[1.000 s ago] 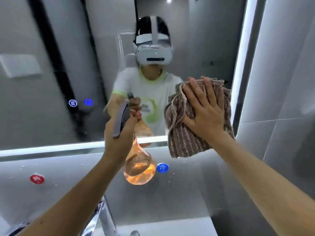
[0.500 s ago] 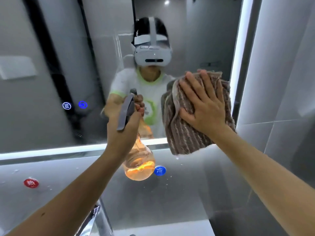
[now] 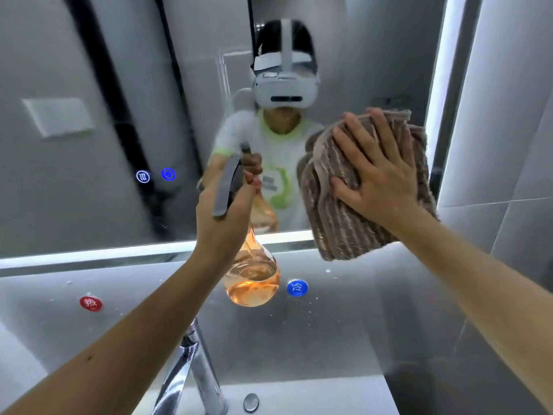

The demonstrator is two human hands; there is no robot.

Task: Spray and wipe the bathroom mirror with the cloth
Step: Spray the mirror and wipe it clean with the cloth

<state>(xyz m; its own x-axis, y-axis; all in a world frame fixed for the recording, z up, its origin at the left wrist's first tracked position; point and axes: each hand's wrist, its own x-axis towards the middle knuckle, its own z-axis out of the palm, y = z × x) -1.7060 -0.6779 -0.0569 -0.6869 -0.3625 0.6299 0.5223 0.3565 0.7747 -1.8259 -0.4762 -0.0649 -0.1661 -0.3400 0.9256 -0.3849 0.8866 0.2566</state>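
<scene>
The bathroom mirror (image 3: 89, 85) fills the upper part of the head view, with a lit strip along its lower and right edges. My right hand (image 3: 380, 178) presses a folded brown striped cloth (image 3: 338, 226) flat against the mirror's lower right corner. My left hand (image 3: 223, 217) grips a spray bottle (image 3: 254, 280) by its grey trigger head, held in front of the mirror's lower middle. The clear bottle holds orange liquid in its round bottom. The mirror shows a person in a white shirt wearing a headset.
Below the mirror runs a grey wall panel with a red sticker (image 3: 90, 303) and a blue sticker (image 3: 297, 288). A chrome tap (image 3: 191, 372) rises at the bottom centre over a white basin (image 3: 314, 396). Two blue touch icons (image 3: 155, 175) glow on the mirror. A tiled wall (image 3: 508, 145) closes the right side.
My right hand has slid the cloth a little upward on the mirror's lower right corner. The left hand with the spray bottle has stayed nearly where it was.
</scene>
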